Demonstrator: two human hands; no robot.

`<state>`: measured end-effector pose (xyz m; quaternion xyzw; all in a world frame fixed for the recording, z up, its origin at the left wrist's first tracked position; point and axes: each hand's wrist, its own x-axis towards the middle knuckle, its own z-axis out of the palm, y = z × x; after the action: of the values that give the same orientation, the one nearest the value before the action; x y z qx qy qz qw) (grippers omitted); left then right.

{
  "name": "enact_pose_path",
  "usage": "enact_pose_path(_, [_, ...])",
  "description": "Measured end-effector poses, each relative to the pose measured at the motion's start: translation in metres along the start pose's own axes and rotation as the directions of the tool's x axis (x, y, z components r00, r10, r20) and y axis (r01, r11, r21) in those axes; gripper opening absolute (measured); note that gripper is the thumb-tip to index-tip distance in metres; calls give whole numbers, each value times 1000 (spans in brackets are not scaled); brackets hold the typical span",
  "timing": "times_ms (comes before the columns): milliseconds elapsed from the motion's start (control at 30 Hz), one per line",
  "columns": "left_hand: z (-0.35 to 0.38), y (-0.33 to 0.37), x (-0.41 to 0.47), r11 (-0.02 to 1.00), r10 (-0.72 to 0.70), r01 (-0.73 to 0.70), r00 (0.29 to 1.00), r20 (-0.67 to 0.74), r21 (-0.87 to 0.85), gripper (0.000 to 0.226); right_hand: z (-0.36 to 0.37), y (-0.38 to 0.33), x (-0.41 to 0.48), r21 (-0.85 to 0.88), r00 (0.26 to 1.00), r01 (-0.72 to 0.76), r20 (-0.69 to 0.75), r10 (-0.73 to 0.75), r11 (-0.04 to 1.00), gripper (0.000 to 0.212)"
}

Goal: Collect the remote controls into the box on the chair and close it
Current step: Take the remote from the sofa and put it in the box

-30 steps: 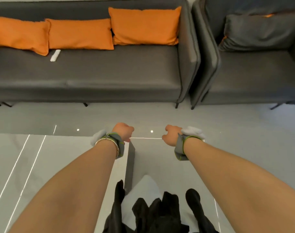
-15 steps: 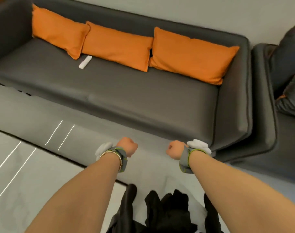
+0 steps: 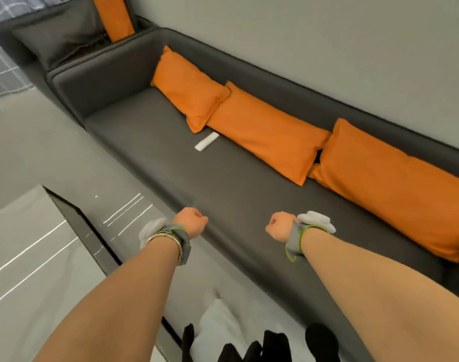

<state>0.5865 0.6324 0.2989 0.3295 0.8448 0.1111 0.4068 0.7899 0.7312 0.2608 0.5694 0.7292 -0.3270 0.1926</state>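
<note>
A white remote control point(image 3: 207, 141) lies on the seat of a long dark grey sofa point(image 3: 236, 194), just in front of the leftmost orange cushion. My left hand point(image 3: 190, 220) is curled into a fist and holds nothing; it hovers over the sofa's front edge, well short of the remote. My right hand point(image 3: 279, 226) is also a closed, empty fist, a little to the right of the left one. Both wrists wear grey straps with white pads. No box or chair with a box is in view.
Three orange cushions point(image 3: 267, 131) lean along the sofa's back. A second grey seat with a grey cushion point(image 3: 58, 37) stands at the upper left. A glossy low table point(image 3: 27, 257) with a dark edge is at my lower left. Grey floor lies between table and sofa.
The view has swung left and closer to the sofa, so the remote now sits nearer the middle of the frame. Both hands stay closed fists held out in front.
</note>
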Motion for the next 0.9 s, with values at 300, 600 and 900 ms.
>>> enact_pose_path(300, [-142, -1, 156, 993, -24, 24, 1000, -1, 120, 18, -52, -159, 125, 109, 999, -17, 32, 14, 994, 33])
enact_pose_path(600, [-199, 53, 323, 977, -16, 4, 998, 54, 214, 34, -83, -206, 253, 270, 981, -196, 59, 187, 943, 37])
enact_pose_path(900, [-164, 107, 488, 938, 29, -82, 987, 157, 338, 24, -94, -218, 380, 366, 953, -303, 101, 286, 880, 47])
